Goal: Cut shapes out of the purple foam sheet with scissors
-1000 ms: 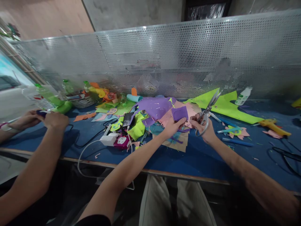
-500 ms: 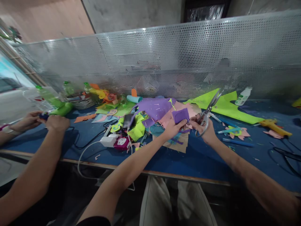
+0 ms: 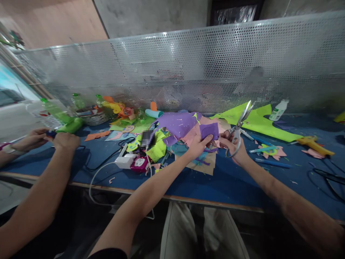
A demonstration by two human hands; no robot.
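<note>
the left hand (image 3: 198,146) has its fingers closed on a small purple piece (image 3: 209,129), with the thumb pressed on the face near the lower edge. the right hand (image 3: 235,150) carries a pair of scissors (image 3: 239,125); its fingers are bent around the handles, while thumb and forefinger reach close to the right edge of the purple piece. if they touch it, i cannot tell. the purple piece is held above the counter (image 3: 229,187), in front of a pink sheet (image 3: 191,134) and to the left of the scissors.

to handle this well, i think the purple piece should be held flat and not bent, the left thumb well away from any edge which meets the blades, and the tips turned away from both hands.

the purple piece is nearly square, so it has no clear long axis; its face is turned toward the person. the scissors lie slantwise, handles near the person, tips pointing up, away and somewhat right, with the blades slightly apart.
</note>
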